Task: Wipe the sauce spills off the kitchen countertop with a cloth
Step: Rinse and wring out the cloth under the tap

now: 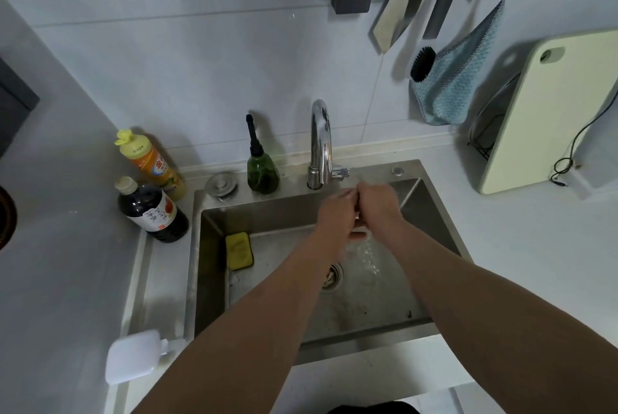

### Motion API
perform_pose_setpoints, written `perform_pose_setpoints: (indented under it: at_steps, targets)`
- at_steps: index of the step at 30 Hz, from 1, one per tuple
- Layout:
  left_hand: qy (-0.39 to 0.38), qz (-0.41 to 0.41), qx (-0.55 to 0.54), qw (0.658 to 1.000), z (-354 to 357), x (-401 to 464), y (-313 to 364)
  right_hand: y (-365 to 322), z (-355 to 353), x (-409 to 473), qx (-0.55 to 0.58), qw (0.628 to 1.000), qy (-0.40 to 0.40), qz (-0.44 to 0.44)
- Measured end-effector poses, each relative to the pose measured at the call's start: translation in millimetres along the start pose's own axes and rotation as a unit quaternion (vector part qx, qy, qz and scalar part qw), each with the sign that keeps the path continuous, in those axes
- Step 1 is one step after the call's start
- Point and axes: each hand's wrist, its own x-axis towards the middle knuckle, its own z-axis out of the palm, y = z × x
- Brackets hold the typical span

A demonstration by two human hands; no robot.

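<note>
Both my hands are together over the steel sink [197, 280], right under the spout of the chrome faucet [320, 139]. My left hand [334, 213] and my right hand [379, 204] press against each other, and the right hand's fingers look curled over the left hand's fingers. Neither hand holds a cloth. A stream of water [368, 253] falls from them toward the drain [332, 274]. A blue cloth [458, 79] hangs from a hook on the wall at the right. I see no sauce spill on the white countertop [67, 246].
A dark sauce bottle [150, 209], an orange detergent bottle [150, 159] and a green soap dispenser [262, 169] stand by the sink's back left. A yellow sponge [239, 250] lies inside. A white bottle [133, 355] lies at the front left. A cutting board [551, 112] leans at the right.
</note>
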Motion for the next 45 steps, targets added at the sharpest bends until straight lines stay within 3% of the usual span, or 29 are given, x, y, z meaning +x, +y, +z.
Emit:
perform_pose_setpoints:
  at_steps: [2, 4, 7, 9, 11, 14, 18, 21, 23, 25, 28, 30, 33, 36, 40, 42, 45]
  targets:
    - [0.052, 0.078, 0.08, 0.992, -4, 5, -2, 4, -6, 5, -0.034, 0.999, 0.01, -0.031]
    - [0.07, 0.154, 0.155, 0.973, -5, 10, -6, 4, -11, 6, -0.035, 0.999, 0.001, -0.005]
    - [0.053, 0.166, 0.17, 0.97, 0, 8, -13, 4, -13, 8, 0.071, 0.995, 0.014, 0.064]
    - [0.048, 0.146, 0.134, 0.979, 4, 10, -15, 3, -12, 7, 0.141, 0.987, 0.013, 0.075]
    - [0.048, 0.068, 0.1, 0.992, 6, 11, -11, 0, -12, 2, 0.203, 0.976, 0.009, 0.072]
    - [-0.047, -0.064, 0.063, 0.995, 10, 8, -5, -5, -19, 1, 0.237, 0.97, 0.02, 0.048]
    - [-0.091, -0.045, 0.072, 0.992, 23, 0, 6, -4, -32, -3, 0.16, 0.987, 0.023, -0.004]
    - [-0.077, 0.008, 0.125, 0.989, 31, -4, 15, 6, -44, -3, 0.015, 0.994, 0.028, -0.104]
    - [-0.123, 0.013, 0.113, 0.986, 33, -7, 17, 10, -52, -1, -0.103, 0.979, 0.033, -0.171]
    - [-0.183, 0.004, 0.07, 0.981, 32, -12, 15, 10, -62, 2, -0.133, 0.974, 0.019, -0.182]
    - [-0.222, -0.003, 0.048, 0.974, 31, -11, 12, 4, -74, -5, -0.04, 0.993, -0.016, -0.108]
    - [-0.201, 0.003, 0.059, 0.978, 35, -12, 11, 4, -77, -9, 0.027, 0.997, -0.051, -0.051]
    - [-0.161, 0.019, 0.076, 0.984, 43, -15, 9, 6, -78, -5, 0.046, 0.994, -0.085, -0.043]
    - [-0.129, 0.055, 0.156, 0.978, 53, -18, 8, 7, -85, 3, 0.057, 0.995, -0.064, -0.043]
    - [-0.142, 0.102, 0.285, 0.942, 58, -16, 17, 10, -95, -5, 0.217, 0.961, -0.138, 0.099]
    - [-0.186, 0.073, 0.229, 0.953, 51, -14, 20, 11, -98, -7, 0.27, 0.942, -0.153, 0.127]
    - [-0.213, 0.008, 0.085, 0.973, 43, -11, 17, 5, -97, -8, 0.298, 0.94, -0.142, 0.082]
